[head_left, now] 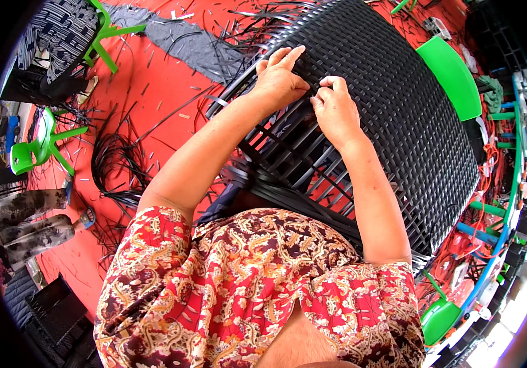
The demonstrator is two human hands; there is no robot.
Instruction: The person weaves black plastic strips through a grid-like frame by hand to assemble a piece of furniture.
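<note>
Left hand [279,81] spread at unfinished near edge of black woven panel [392,92]; right hand [338,116] curled just beside it; cannot tell whether pinching anything.

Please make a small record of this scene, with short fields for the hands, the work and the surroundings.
Left hand: the left hand is at the weave's edge, fingers stretched over it
Right hand: the right hand is close beside, fingers bent; any strip held is too small to tell
Work: black woven panel, its near-left part with open gaps
Floor: red covering, with a tangle of black strips
Left side: small green chair
</note>
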